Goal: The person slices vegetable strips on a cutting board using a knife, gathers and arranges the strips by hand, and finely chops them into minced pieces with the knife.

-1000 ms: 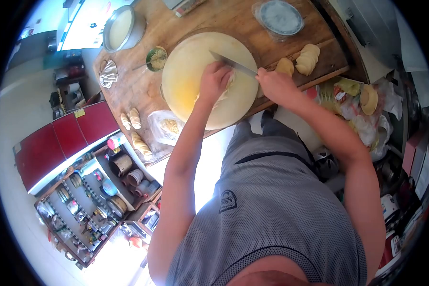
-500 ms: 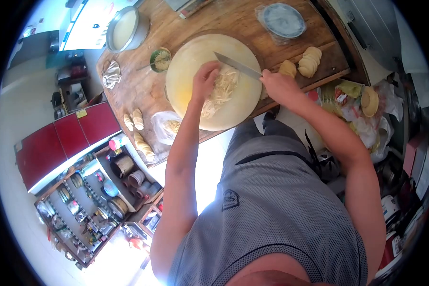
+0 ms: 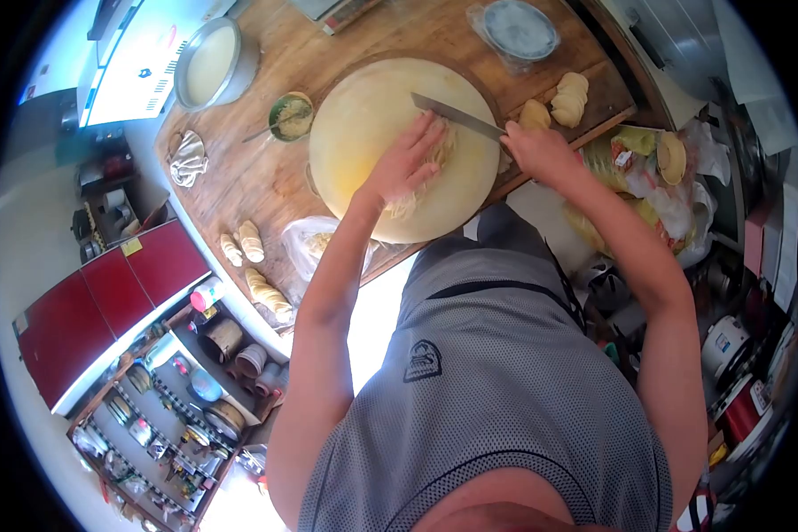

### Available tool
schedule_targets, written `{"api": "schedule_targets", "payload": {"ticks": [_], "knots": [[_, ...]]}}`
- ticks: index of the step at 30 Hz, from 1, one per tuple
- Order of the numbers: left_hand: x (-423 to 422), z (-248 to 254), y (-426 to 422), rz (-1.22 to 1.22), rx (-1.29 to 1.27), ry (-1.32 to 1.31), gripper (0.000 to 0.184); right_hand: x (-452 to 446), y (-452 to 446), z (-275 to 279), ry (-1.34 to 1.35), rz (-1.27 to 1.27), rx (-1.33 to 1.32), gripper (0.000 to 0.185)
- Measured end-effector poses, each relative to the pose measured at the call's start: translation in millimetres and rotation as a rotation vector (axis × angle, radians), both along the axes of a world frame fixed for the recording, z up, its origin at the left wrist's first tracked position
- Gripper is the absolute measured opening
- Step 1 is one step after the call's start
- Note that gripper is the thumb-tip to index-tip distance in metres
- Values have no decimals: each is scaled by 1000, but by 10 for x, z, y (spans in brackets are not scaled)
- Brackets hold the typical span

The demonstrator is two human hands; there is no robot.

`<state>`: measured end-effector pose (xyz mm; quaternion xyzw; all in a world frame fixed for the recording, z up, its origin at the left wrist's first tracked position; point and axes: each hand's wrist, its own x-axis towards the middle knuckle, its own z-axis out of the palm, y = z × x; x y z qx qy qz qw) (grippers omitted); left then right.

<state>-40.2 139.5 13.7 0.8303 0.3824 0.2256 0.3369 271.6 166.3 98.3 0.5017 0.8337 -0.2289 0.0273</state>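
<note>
A large round cutting board (image 3: 363, 97) lies on the wooden table, with a pile of pale thin shreds (image 3: 404, 208) on it. Over this pile my left hand (image 3: 408, 164) lies flat with its fingers spread, covering part of the shreds. My right hand (image 3: 536, 151) is wrapped round the handle of a kitchen knife (image 3: 457, 115). The broad blade reaches across the board, its tip just beyond my left fingertips. Beside the right hand are a pale piece (image 3: 534, 114) and a stack of tan slices (image 3: 570, 99).
A green bowl (image 3: 291, 117) with shreds and a large metal pot (image 3: 213, 66) stand left of the board. Pale, ridged pieces (image 3: 268, 295), a plastic bag (image 3: 303, 244) and a crumpled cloth (image 3: 188, 160) lie at the left. A wrapped plate (image 3: 521, 31) sits back right.
My left hand has moved right over the shreds and its fingers have spread out flat. The knife stays in my right hand, and the view has shifted slightly.
</note>
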Motion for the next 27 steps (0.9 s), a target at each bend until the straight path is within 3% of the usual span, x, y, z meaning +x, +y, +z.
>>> {"api": "schedule_targets", "payload": {"ticks": [10, 23, 26, 27], "knots": [[282, 5, -161, 52, -74, -37, 60, -23, -83, 60, 1, 23, 16, 26], [283, 206, -149, 90, -165, -41, 63, 102, -90, -42, 44, 29, 24, 27], [449, 251, -170, 253, -204, 39, 70, 103, -54, 8, 54, 12, 1, 27], [653, 253, -215, 405, -93, 132, 76, 103, -43, 18, 51, 7, -17, 27]]}}
